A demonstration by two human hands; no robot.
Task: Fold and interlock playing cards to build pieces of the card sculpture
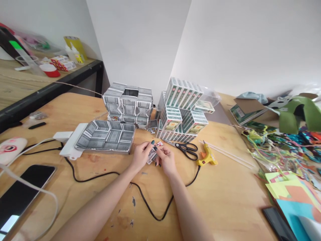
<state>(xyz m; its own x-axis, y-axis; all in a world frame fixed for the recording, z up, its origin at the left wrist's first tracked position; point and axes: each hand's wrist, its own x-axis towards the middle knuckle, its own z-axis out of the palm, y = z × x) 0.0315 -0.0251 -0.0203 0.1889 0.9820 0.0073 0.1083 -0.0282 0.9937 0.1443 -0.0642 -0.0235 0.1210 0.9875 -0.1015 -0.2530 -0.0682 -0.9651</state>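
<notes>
Fingers: the fingertips [153,146] of both hands are pinched on a small folded playing card [151,154]; dark-painted nails show at the tips.
Left hand: left hand [140,154] grips the card's left edge, thumb on top, remaining fingers curled beneath.
Right hand: right hand [167,160] closes on the card's right edge, fingers bent inward toward the left hand.
Card position: held between the two hands, just above the wooden table [225,187]; whether it touches the surface cannot be told.
Handling, judged: the card appears light, thin and springy; it should crease readily and keep a fold. The coated face is probably slippery, so hold it at the edges between opposed pads.
Fragility, judged: low; bending is tolerated, but a sharp crease is permanent.
Left of the fingers: a flat tray built from cards [106,136], resting against a white power strip [71,142].
Beyond the fingers: a boxy card structure [129,103] and a stack of card packs [182,112].
Right of the fingers: scissors [187,149], close by; a yellow glue gun [207,156] just past them, with glue sticks [225,152] alongside.
Below the fingers: a black cord [140,194] loops under both forearms.
Far left: a phone [22,194], screen dark.
</notes>
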